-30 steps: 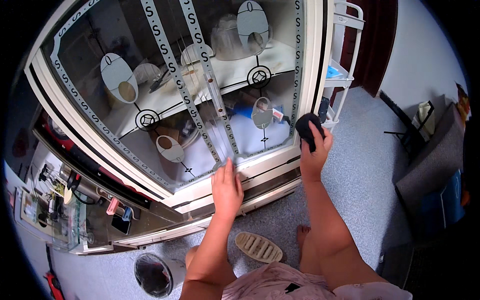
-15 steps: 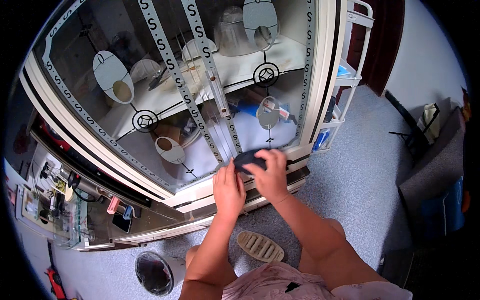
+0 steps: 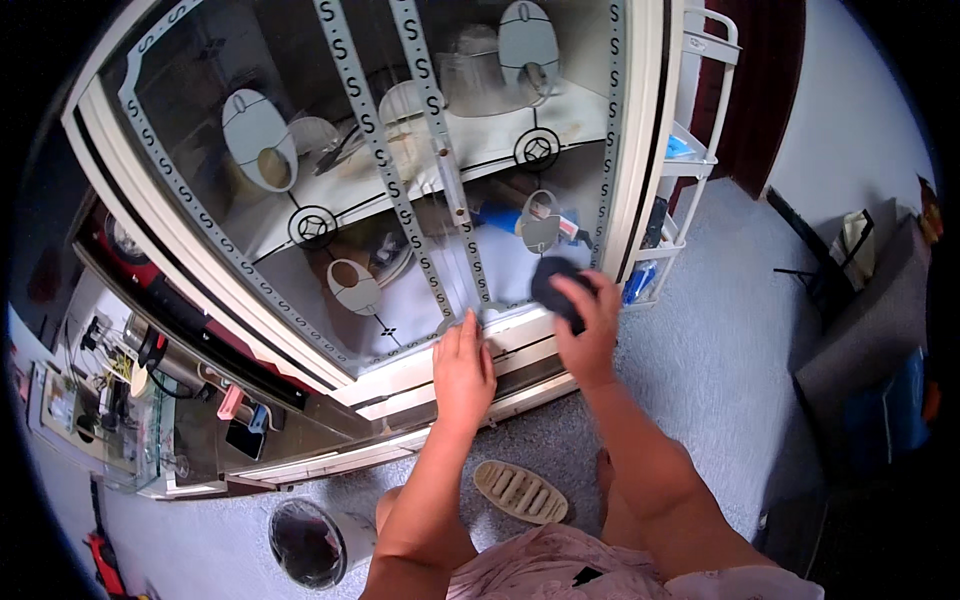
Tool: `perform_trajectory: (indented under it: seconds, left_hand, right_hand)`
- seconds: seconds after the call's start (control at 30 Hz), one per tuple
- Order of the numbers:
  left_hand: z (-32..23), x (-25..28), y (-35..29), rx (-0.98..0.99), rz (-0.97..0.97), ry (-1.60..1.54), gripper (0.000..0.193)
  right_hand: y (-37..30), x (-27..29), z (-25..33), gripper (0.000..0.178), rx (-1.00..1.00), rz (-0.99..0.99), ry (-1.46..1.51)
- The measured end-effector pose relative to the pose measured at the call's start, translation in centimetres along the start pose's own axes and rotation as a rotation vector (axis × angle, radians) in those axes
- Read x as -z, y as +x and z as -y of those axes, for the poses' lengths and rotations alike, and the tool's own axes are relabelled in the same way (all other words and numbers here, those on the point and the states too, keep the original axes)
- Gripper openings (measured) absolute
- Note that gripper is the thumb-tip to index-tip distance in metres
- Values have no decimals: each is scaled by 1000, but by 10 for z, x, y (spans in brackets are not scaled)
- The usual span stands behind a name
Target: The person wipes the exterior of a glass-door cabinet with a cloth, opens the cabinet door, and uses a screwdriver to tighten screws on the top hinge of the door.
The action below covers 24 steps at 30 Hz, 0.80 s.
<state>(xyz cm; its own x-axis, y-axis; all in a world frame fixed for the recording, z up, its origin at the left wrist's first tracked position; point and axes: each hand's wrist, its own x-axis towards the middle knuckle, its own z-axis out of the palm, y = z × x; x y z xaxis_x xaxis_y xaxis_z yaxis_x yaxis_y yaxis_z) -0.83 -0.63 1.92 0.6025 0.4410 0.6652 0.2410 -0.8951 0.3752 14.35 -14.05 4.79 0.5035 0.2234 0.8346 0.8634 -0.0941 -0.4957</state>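
Observation:
Before me stands a cabinet with a cream frame [image 3: 400,402] and patterned glass doors [image 3: 445,240]. My right hand [image 3: 590,338] is closed on a dark, rounded pad [image 3: 556,282], held against or just in front of the lower right part of the glass; I cannot tell if they touch. The pad's exact kind is not clear. At the bottom of the doors, my left hand [image 3: 462,370] lies flat with fingers stretched out, its tips at the lower frame near where the doors meet. A clear handle [image 3: 453,190] sits higher on the door.
Right of the cabinet is a white tiered trolley [image 3: 705,160]. A lined waste bin [image 3: 310,545] and a beige slatted foot roller [image 3: 520,492] are on the floor. On the left, a counter [image 3: 300,432] holds a phone [image 3: 245,440] and kitchen items. A grey chair [image 3: 860,320] is at right.
My right hand has moved right and slightly up with the dark pad, away from my left hand. The left hand stays near the same spot on the frame. The view has shifted slightly.

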Motion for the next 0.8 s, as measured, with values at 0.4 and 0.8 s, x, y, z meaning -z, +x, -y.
perform_trajectory:
  seconds: [0.4,0.8]
  left_hand:
    - [-1,3,0,-5,38,-14,57]
    - [-3,11,2,76,-7,-144,41]
  right_hand:
    - [-25,-39,11,57,37,119,-98]
    - [-12,-28,21,55,101,248,12]
